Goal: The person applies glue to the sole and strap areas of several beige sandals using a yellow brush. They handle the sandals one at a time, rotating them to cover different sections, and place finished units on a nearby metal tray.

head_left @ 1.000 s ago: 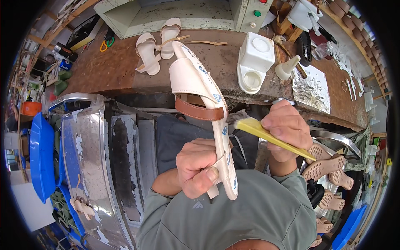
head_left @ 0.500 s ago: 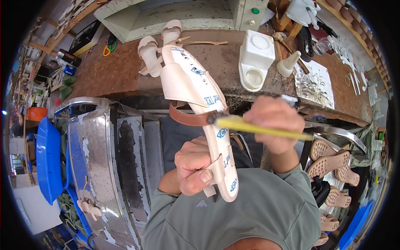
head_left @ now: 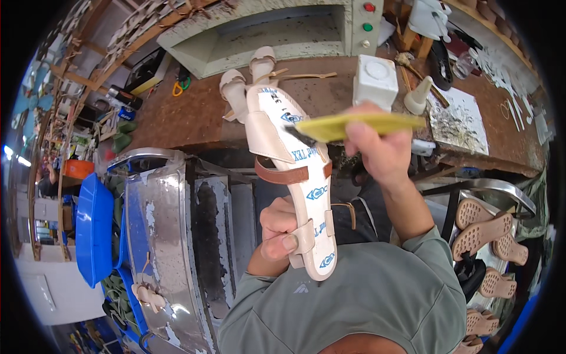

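Observation:
An unfinished sandal (head_left: 315,203), with a white insole bearing blue print and cream straps, is held upright in front of me. My left hand (head_left: 278,229) grips its lower end, thumb pressed on a short cream side strap. A brown strap (head_left: 283,173) crosses its middle, below a wide cream front band (head_left: 264,137). My right hand (head_left: 383,150) is closed round a flat yellow-handled brush (head_left: 328,128). The brush's dark bristles (head_left: 302,137) are over the upper insole inside the cream band; whether they touch it I cannot tell.
On the brown bench stand a white container (head_left: 376,82), a white nozzle-tipped bottle (head_left: 418,99) and a pair of cream sandals (head_left: 234,88). A pale metal box (head_left: 259,41) sits behind. Pinkish soles (head_left: 482,236) lie at right; a blue tray (head_left: 94,230) stands left.
My right hand has moved the brush up the sandal, from the brown strap to the upper insole. My left hand keeps its grip. The view has shifted slightly.

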### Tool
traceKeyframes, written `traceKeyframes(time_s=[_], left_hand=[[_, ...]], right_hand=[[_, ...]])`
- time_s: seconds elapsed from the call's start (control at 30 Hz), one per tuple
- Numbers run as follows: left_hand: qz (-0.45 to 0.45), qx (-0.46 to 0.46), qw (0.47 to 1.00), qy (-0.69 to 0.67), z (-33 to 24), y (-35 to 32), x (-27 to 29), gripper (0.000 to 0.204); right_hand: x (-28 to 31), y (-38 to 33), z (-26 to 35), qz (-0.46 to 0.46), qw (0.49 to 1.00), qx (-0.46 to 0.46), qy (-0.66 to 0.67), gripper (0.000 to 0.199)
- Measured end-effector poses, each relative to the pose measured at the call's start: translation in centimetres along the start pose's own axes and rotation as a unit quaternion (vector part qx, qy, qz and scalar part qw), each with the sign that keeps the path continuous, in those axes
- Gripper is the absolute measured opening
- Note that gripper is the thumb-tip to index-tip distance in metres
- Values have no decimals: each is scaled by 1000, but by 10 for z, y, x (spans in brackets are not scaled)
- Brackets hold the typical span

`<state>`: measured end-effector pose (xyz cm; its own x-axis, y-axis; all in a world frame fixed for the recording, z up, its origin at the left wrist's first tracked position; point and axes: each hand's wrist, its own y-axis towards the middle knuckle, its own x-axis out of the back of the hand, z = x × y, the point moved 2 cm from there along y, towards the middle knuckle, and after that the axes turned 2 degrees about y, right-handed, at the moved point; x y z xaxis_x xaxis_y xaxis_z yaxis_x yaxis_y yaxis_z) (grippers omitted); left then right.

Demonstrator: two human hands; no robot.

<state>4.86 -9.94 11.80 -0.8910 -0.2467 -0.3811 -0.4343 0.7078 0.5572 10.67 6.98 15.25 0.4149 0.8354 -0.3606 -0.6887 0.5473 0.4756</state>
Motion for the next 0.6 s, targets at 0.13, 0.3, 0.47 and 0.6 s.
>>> traceKeyframes(time_s=[0.13, 0.3, 0.47, 0.6], left_hand=[[-39, 24, 993, 110, -3, -10, 21, 41], [-149, 17, 978, 144, 2, -3, 35, 45], [-147, -50, 979, 130, 13, 21, 40, 37], [-120, -37, 986, 108, 15, 26, 38, 36]], right_hand=[[21, -42, 6, 92, 994, -16, -62, 19], [65, -44, -29, -36, 987, -125, 97, 19], [24, -57, -29, 196, 898, -369, 136, 34], [12, -60, -43, 144, 896, -379, 182, 30]])
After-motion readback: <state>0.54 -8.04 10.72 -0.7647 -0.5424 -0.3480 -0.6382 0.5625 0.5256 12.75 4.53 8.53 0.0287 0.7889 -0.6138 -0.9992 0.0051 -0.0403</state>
